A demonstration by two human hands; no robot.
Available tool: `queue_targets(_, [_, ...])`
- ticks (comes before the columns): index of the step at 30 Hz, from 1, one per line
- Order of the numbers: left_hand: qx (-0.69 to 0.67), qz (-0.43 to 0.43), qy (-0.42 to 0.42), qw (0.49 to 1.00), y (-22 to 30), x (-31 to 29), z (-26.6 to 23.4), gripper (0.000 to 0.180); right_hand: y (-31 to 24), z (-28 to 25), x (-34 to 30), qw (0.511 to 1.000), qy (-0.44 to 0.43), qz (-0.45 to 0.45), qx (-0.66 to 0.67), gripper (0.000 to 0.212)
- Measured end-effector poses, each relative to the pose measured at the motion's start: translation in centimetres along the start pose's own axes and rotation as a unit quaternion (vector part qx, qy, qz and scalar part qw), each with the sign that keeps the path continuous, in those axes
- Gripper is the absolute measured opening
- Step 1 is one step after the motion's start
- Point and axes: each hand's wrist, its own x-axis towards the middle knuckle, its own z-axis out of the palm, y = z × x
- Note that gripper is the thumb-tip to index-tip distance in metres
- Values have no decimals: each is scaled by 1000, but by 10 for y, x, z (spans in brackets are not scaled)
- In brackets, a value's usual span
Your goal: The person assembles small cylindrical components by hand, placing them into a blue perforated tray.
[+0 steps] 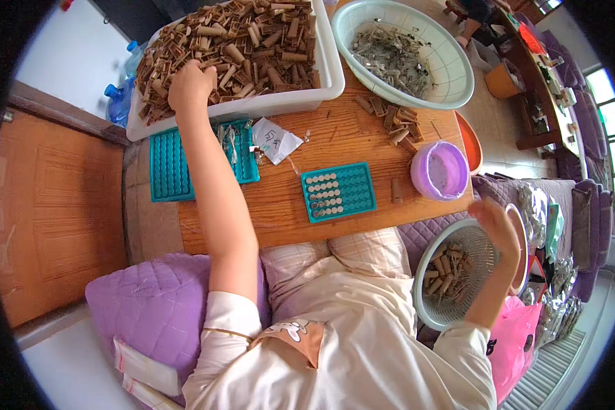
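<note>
Our cream shirt [369, 355] lies nearest, below the front edge of the wooden table [273, 229]. From the left, we see a brown door [55, 212], then a purple quilted cushion [143, 301]. Our left hand [191, 89] bends its fingers into the brown pieces [260, 55] heaped in a white tub [331, 68] on the table's far side; we cannot tell whether it grips one. A larger teal tray [169, 167] sits before the tub; bare wood runs on to a smaller teal tray [355, 184] of silver discs [325, 195], then a purple pot [425, 179] by the right edge. Past that edge, our right hand [495, 225] hangs near a grey-green basket [427, 301], too blurred to tell its grip.
</note>
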Motion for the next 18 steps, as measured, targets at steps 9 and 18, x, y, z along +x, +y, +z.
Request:
queue_targets(9, [128,-3,-92,987,5,-1,21,36,-40,-6,245,986,106,-68,-113,18])
queue_targets(18, [-47,42,-2,998,4,-11,23,32,37,8,332,921,-16,16,-390,24])
